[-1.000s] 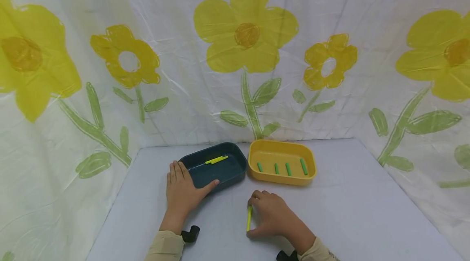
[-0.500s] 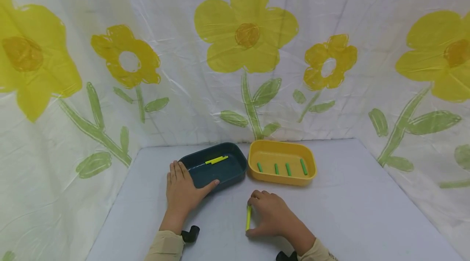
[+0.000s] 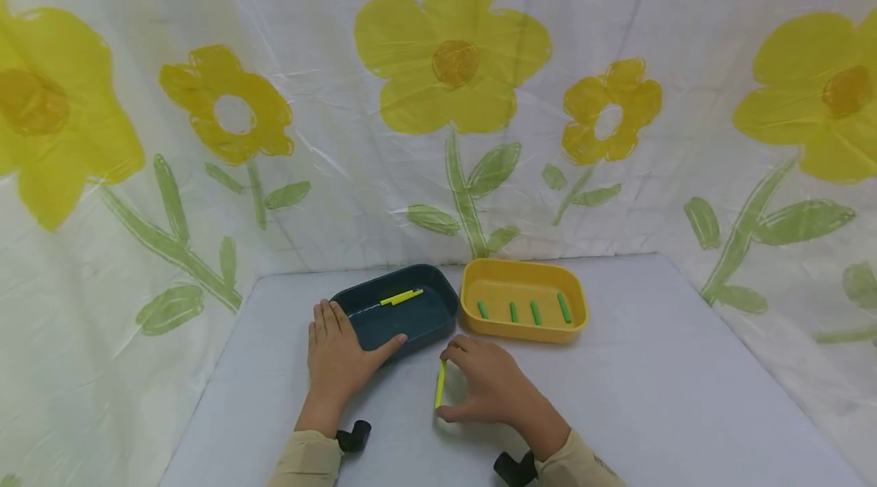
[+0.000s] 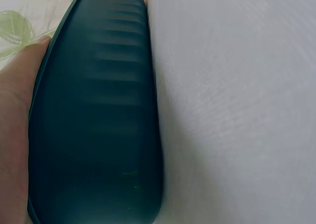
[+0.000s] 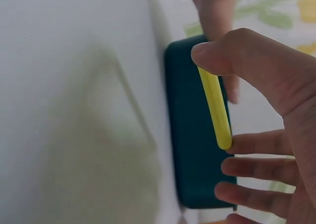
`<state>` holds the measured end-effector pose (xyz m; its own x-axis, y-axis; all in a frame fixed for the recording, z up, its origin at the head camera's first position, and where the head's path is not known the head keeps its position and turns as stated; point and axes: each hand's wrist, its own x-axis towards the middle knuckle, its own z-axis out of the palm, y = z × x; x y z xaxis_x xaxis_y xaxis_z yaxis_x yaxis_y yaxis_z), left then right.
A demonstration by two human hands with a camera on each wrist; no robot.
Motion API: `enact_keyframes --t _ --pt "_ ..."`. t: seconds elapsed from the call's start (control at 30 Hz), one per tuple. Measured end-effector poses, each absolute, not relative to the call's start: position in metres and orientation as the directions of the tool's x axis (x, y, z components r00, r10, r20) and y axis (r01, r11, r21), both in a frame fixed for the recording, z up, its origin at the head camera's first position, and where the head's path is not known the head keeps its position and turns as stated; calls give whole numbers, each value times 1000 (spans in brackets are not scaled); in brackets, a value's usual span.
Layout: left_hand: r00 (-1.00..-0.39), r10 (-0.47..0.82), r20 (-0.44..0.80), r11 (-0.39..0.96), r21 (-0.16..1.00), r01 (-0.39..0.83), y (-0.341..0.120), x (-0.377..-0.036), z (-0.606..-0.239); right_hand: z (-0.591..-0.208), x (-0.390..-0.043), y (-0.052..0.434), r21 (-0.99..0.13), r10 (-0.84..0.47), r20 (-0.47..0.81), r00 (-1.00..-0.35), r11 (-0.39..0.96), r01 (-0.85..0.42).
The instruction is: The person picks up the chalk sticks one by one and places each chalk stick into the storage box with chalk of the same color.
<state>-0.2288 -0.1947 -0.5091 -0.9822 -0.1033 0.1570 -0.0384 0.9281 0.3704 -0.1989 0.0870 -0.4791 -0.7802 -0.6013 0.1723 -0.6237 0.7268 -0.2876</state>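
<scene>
My right hand [image 3: 489, 383] pinches a short yellow stick [image 3: 441, 384] by its ends, between thumb and a fingertip. In the right wrist view the stick [image 5: 216, 108] has a rounded end, and its shadow falls on the table apart from it. My left hand [image 3: 339, 358] rests at the near left corner of a dark teal tray [image 3: 432, 329], its straight fingers on the left rim and its thumb along the front rim. Two yellow sticks [image 3: 401, 297] lie together inside that tray. The left wrist view shows the tray's outer wall [image 4: 98, 135] beside the thumb [image 4: 22, 80].
Right of the teal tray stands a yellow tray [image 3: 524, 331] with several green sticks [image 3: 536, 313] spaced apart inside. Both sit toward the back of a white-covered table [image 3: 658, 380]. A white curtain with painted flowers [image 3: 455, 63] hangs behind and at the sides.
My right hand has lifted the yellow stick and moved it left and forward, toward the teal tray. The left hand stays at the tray. The head view has shifted slightly.
</scene>
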Motion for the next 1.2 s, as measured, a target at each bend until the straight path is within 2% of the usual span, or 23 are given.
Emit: enact_keyframes --t 0.17,0.33,0.5,0.6,0.8,0.97,1.2 --pt "-984 -102 147 928 371 -41 -195 -230 -509 -472 -206 77 -297 -594 198 -779 722 -626" --pt "-984 -106 144 926 374 -45 -196 -230 -509 -464 -218 71 -288 -569 281 -772 718 -634" --pt "-983 -109 150 927 372 -46 -196 -230 -509 -461 -233 67 -268 -519 325 -790 751 -603" --pt "-983 -109 149 926 375 -46 -196 -230 -509 -460 -243 64 -265 -458 329 -826 795 -546" --pt "-982 -104 155 922 384 -37 -195 -230 -508 -467 -258 57 -320 -256 322 -912 877 -359" --pt "-983 -102 155 922 385 -35 -194 -230 -509 -476 -265 54 -326 -161 327 -931 906 -271" --pt "-980 -105 167 920 390 -32 -195 -231 -510 -482 -268 49 -313 -119 313 -942 924 -221"
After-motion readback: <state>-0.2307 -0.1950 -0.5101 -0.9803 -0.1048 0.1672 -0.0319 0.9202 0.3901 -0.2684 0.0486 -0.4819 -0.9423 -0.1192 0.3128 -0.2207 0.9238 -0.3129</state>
